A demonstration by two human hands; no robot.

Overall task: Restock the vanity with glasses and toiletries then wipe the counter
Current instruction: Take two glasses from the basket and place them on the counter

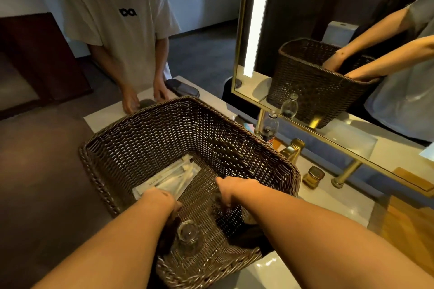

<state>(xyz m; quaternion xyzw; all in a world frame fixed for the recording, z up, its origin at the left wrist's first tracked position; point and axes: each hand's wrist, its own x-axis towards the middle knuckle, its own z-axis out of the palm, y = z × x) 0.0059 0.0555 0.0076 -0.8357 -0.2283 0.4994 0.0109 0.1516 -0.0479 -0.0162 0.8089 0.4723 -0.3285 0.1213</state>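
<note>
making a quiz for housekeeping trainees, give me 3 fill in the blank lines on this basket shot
1. Both hands reach into the wicker ____.
2. The clear glass lies nearest the ____ hand.
3. The white wrapped toiletries lie on the basket's ____.

Missing words: basket; left; floor

Dark brown woven basket [164, 129], white sachets [171, 179], gold taps [292, 149], perhaps pale grey counter [328, 197]

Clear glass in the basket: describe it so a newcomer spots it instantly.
Start at the big dark wicker basket on the vanity counter. Look at its floor near the closest wall, between the two forearms reaching in. The clear glass lies there, transparent and rounded, unlike the flat white toiletry packets farther back on the left.
</note>
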